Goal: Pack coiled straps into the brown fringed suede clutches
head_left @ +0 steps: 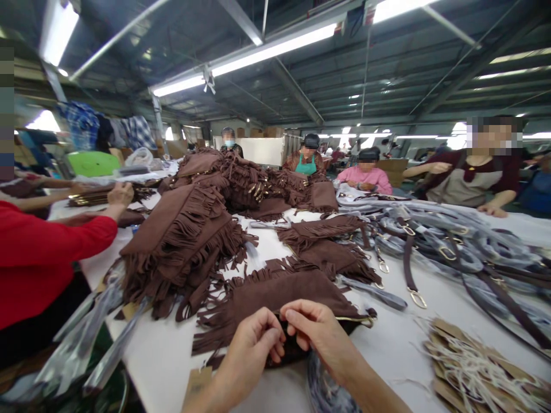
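A dark brown fringed bag (297, 292) lies in front of me, its brass-coloured zip edge facing me and its fringe spread to the left and behind. My left hand (258, 341) is closed at the bag's near edge, fingers curled in a pinch. Close beside it, my right hand (316, 330) pinches the same edge with thumb and forefinger. My fingers hide the exact spot they grip. A brown card tag (198, 381) lies at the left, below the fringe. Under my right wrist is a plastic-wrapped bundle (327, 384).
Brown fringed bags (172, 229) are heaped at left and centre. Wrapped straps with metal clasps (447, 249) cover the right side. Card tags with white strings (477, 361) lie front right. A person in a red sleeve (64, 238) handles pieces at left; several others work across the table.
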Tool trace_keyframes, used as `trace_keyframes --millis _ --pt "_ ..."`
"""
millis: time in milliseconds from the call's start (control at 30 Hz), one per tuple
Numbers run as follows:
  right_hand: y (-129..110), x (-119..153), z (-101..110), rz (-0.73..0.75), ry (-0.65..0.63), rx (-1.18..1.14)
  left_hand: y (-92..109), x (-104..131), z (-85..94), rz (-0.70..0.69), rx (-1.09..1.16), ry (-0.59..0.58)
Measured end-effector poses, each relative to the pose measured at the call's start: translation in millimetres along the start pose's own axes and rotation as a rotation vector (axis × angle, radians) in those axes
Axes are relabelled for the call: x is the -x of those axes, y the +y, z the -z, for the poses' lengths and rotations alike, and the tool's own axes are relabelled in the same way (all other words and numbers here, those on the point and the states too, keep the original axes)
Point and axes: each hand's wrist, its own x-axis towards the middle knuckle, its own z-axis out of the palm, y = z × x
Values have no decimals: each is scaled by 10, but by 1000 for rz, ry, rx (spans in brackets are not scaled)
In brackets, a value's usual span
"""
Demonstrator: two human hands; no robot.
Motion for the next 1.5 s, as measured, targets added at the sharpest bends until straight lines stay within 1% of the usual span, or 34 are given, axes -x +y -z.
trace_keyframes --millis 100,200,267,333,367,433,500,567,733,800,933,1033,1300,1500 --pt "17 18 -46 -21 -37 -149 -5 30 -1 -6 -23 9" --pt "29 4 -21 11 2 -232 8 52 17 -36 -31 28" --pt "45 -20 25 57 29 -142 21 54 29 6 1 43" --pt "65 -39 71 100 12 16 29 49 33 68 43 52" --pt "74 -44 87 126 -9 91 31 46 30 80 61 54" --pt "91 -42 104 171 -42 191 30 42 17 57 86 75" --pt "104 -33 104 179 -54 208 25 38 3 33 96 104" --pt "115 -23 97 146 -57 173 13 33 -5 33 85 131" --pt "139 -20 74 107 -60 86 -41 28 -2 59 -14 168" --pt "152 -21 61 100 -63 65 -63 33 -2 20 -73 184" --pt "184 -13 36 96 -72 32 -78 47 -9 -107 -246 248" --pt "200 -2 18 94 -78 30 -66 49 -11 -151 -355 270" --pt "200 7 -26 87 -79 41 -42 68 -40 -145 -423 262" --pt "210 23 -70 116 -52 108 -44 70 -67 -205 -541 313"
